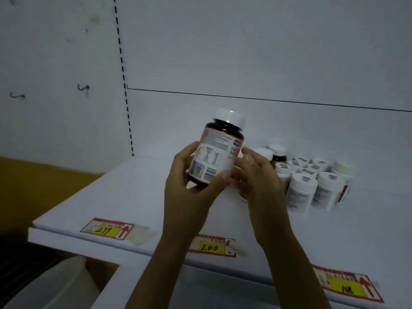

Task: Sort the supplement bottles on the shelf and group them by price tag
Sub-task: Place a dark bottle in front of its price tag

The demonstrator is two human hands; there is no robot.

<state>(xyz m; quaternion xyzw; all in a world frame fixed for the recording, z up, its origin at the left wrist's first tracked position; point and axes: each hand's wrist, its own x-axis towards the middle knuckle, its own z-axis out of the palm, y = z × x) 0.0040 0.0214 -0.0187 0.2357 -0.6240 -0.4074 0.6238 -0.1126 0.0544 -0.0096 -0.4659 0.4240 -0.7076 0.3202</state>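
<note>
A dark supplement bottle (pixel 219 148) with a white cap and a pale label is held up above the white shelf (pixel 124 197). My left hand (pixel 189 184) grips its lower part, thumb across the label. My right hand (pixel 256 175) touches the bottle's right side with its fingers curled. Behind my right hand stands a cluster of several bottles (pixel 312 179), mostly white ones with stickers on their caps and two dark ones at the back. Three price tags lie along the shelf's front: 299 (pixel 107 229), 200 (pixel 211 246) and one reading about 108 (pixel 347 286).
A white back panel (pixel 245 52) rises behind the shelf, with a slotted upright (pixel 124 85) at the left. A lower white shelf edge (pixel 55 286) shows at the bottom left. A brown-yellow surface (pixel 33 181) lies left of the shelf.
</note>
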